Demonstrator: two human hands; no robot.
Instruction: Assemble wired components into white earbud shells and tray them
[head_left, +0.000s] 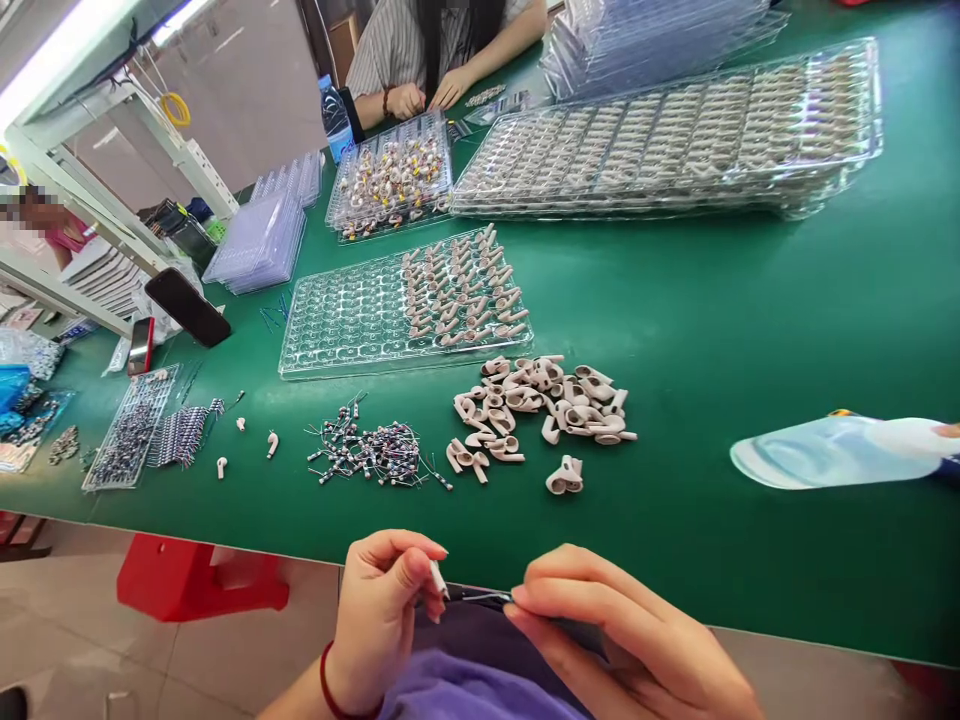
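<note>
My left hand (382, 605) is closed in a pinch on a small white earbud shell (438, 578) just below the table's near edge. My right hand (600, 630) pinches a thin wired part (484, 597) whose tip meets the shell. On the green table (750, 330) above my hands lie a pile of beige earbud shells (540, 405) and a heap of small wired components (371, 452). A clear tray (337, 320) behind them is partly filled with shells along its right side.
Stacks of filled clear trays (675, 135) stand at the back right, a tray of coloured parts (390, 180) at the back centre. A person sits across the table, hands (427, 95) on it. A plastic bag (840, 452) lies right. A phone (187, 307) and small trays (131, 430) lie left.
</note>
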